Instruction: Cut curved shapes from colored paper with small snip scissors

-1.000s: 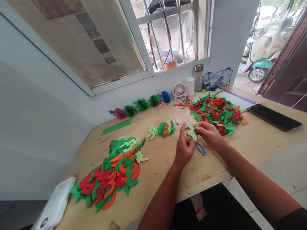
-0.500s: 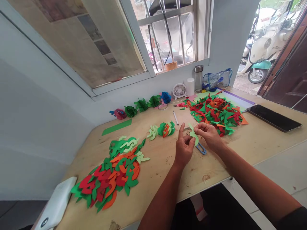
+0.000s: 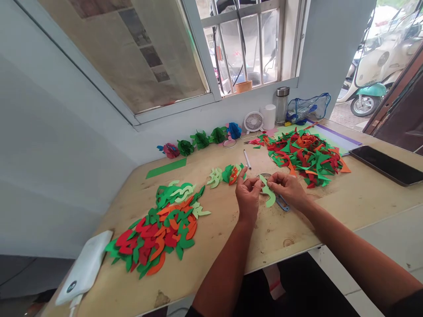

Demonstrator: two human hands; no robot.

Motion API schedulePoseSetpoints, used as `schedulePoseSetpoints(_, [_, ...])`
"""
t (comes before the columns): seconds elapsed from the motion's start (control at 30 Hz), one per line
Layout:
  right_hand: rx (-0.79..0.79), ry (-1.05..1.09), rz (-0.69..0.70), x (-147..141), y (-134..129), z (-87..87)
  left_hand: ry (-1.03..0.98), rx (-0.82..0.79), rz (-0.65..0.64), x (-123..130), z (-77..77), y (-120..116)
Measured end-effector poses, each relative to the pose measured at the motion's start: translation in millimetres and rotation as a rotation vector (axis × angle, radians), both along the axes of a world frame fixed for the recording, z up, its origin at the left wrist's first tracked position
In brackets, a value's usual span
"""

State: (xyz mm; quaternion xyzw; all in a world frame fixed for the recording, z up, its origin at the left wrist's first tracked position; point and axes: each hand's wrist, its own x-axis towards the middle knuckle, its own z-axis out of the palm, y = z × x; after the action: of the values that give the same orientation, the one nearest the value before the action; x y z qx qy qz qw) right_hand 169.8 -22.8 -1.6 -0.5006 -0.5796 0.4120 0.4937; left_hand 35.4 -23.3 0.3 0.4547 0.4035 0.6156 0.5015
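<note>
Between my two hands, above the wooden table (image 3: 228,229), is a light green curved paper cutout (image 3: 270,198). My left hand (image 3: 248,193) pinches its left edge between thumb and fingers, with the index finger raised. My right hand (image 3: 287,189) grips the upper right side of the cutout with the fingertips. Under my right hand lies a blue-handled tool (image 3: 283,203), partly hidden. Just left of my hands sit a green and orange folded paper cluster (image 3: 231,174) and a small stack of light green cutouts (image 3: 215,177).
A heap of green, red and orange cutouts (image 3: 161,229) spreads on the left, near a white power bank (image 3: 86,266). Paper scraps (image 3: 307,154) pile up at right beside a phone (image 3: 386,164). Along the wall stand paper ornaments (image 3: 201,139), a fan (image 3: 254,122) and a bottle (image 3: 282,105).
My left hand has shifted its hold from the lower part of the light green cutout to higher up, so its lower curl now hangs free. The camera view has turned slightly left.
</note>
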Motion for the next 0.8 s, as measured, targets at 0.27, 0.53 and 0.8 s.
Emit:
schedulePoseSetpoints(0.27, [-0.017,0.085,0.028,-1.5,-0.2,-1.5,0.033,-0.002,0.027,-1.4,1.6,0.5])
schedulePoseSetpoints(0.53, [-0.026,0.227,0.063,-2.7,-0.5,1.0,0.101,0.032,-0.013,3.1,-1.0,-2.6])
schedulePoseSetpoints(0.8, [-0.040,0.184,0.029,-2.3,0.2,-1.2,0.109,0.019,-0.027,2.8,-0.1,-3.7])
